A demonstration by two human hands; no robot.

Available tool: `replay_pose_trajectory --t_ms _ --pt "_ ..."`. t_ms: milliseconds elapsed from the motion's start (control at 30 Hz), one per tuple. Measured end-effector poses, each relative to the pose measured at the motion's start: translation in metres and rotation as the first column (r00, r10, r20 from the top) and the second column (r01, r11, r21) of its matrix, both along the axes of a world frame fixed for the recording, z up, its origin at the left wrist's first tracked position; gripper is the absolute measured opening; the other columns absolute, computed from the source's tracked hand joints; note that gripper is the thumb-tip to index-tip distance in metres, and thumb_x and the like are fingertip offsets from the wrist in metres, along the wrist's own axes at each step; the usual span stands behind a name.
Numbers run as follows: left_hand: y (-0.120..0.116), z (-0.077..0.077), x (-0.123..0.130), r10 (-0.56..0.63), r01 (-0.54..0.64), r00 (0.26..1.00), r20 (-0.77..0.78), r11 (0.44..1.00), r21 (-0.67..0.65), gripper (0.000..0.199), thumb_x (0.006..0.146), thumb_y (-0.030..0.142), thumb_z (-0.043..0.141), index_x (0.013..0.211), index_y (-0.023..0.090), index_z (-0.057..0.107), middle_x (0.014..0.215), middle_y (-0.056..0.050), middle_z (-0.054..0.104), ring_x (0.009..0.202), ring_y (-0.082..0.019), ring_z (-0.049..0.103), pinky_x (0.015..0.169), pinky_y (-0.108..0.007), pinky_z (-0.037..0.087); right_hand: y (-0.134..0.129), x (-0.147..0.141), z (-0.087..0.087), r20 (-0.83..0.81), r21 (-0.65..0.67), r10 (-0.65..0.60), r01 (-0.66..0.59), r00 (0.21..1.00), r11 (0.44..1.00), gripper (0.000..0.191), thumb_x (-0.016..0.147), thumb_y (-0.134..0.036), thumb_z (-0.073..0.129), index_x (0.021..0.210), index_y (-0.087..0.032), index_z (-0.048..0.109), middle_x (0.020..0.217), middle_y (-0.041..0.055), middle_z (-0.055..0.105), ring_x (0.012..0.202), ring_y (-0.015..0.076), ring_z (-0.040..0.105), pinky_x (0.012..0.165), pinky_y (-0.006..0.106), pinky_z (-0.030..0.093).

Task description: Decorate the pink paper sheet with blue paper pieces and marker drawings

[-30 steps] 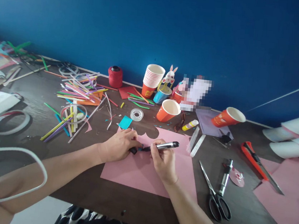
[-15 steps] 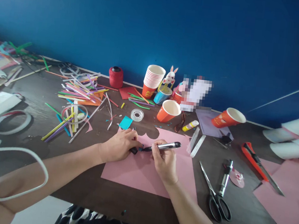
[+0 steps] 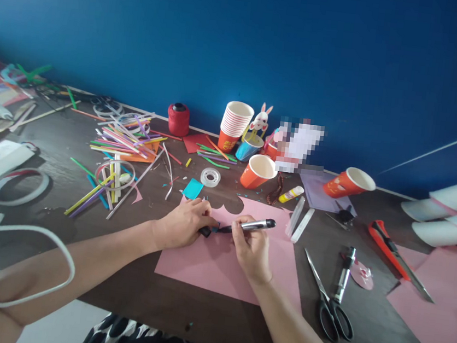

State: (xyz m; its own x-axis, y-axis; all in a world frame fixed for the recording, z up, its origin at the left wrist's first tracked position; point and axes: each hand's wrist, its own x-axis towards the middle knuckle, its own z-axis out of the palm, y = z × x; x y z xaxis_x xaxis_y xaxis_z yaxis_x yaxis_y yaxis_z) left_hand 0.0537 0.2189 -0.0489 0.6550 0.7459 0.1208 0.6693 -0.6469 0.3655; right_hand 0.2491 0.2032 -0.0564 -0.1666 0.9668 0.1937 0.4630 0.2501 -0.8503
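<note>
My right hand grips a silver-and-black marker pen, tilted with its dark tip to the left. The tip meets or nearly meets a small blue piece of paper. My left hand is closed, its fingers against that piece. A short black marker cap sticks out from under its fingers; the exact grip is partly hidden. Both hands rest on a pink paper sheet with a scalloped far edge.
Scissors, another marker and a red utility knife lie to the right. Beyond the hands are an orange paper cup, stacked cups, a tape roll and a glue stick. Colourful sticks and a white cable are left.
The hands and the marker keep nearly the same position. The whole view has shifted very slightly.
</note>
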Motion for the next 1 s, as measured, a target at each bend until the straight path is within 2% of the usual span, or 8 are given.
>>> replay_pose_trajectory --t_ms 367,1000 --pt "-0.0001 0.0014 0.0004 0.001 -0.001 1.000 -0.005 1.000 -0.005 0.034 0.075 0.011 0.049 0.104 0.025 0.060 0.092 -0.005 0.048 0.087 -0.019 0.045 0.081 -0.035 0.037 0.0000 -0.0001 0.0010 0.044 0.018 0.031 -0.032 0.999 0.999 0.014 0.084 -0.027 0.045 0.074 -0.018 0.050 0.058 -0.0015 0.050 0.051 0.0111 0.048 0.050 0.022 0.037" --pt "0.0003 -0.0004 0.0008 0.004 -0.004 1.000 -0.004 1.000 -0.020 0.034 0.076 0.012 0.048 0.104 0.025 0.061 0.093 -0.005 0.048 0.088 -0.019 0.045 0.081 -0.034 0.037 0.0005 0.0006 -0.0014 0.008 0.014 0.025 -0.025 1.000 1.000 0.013 0.084 -0.025 0.047 0.074 -0.018 0.050 0.056 -0.0025 0.048 0.050 0.0105 0.047 0.049 0.021 0.036"
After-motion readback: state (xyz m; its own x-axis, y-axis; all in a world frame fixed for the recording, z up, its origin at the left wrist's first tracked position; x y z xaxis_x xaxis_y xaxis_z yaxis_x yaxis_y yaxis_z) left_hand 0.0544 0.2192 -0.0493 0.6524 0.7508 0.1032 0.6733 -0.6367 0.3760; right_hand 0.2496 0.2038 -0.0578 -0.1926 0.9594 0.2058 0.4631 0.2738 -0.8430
